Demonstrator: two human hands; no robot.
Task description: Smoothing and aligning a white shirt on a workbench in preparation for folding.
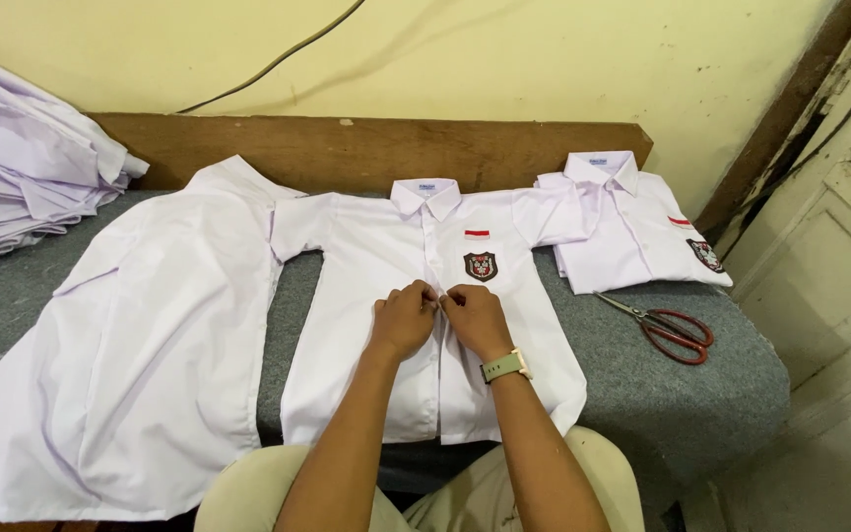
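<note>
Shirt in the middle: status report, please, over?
Left hand and right hand both pinching the front placket of the white shirt. Shirt flat on grey table. Scissors lying clear.

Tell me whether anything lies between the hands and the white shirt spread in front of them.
Nothing visible does. The left hand and right hand rest directly on the front placket of the white shirt, fingertips meeting at its middle. The red-handled scissors lie off to the right.

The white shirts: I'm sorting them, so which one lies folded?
The shirt at the right, beside the red-handled scissors, is folded. The middle shirt under both hands and the left shirt lie spread flat.
</note>
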